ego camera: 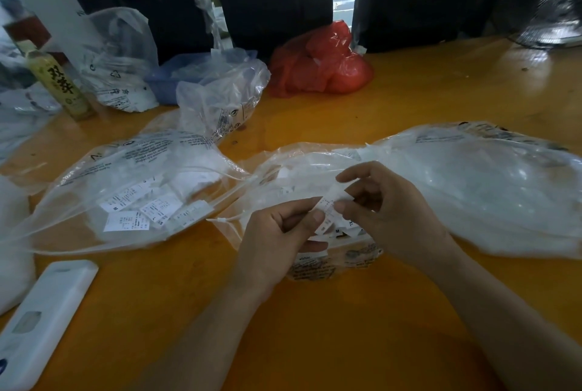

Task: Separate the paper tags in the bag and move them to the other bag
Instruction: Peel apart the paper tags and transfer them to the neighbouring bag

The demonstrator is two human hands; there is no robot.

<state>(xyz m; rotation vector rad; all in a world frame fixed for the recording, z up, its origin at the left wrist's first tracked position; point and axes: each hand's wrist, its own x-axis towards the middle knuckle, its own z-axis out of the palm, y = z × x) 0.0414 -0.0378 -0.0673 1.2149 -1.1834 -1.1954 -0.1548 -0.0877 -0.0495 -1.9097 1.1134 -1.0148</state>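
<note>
Both hands hold a small strip of white paper tags (329, 211) just above the mouth of a clear plastic bag (472, 182) that stretches to the right. My left hand (277, 233) pinches the strip's near end; my right hand (378, 201) pinches its far end. More tags marked M and XL (343, 231) lie beneath the hands inside that bag. To the left lies a second clear bag (104, 195) with several loose white tags (138, 211) inside, marked M, L and S.
The orange table (315, 327) carries a white rectangular device (44, 318) at the front left, a yellow-green bottle (59, 85), a blue tray (170, 78), more clear bags (217, 103) and a red bag (321, 62) at the back. A fan (554, 22) stands far right.
</note>
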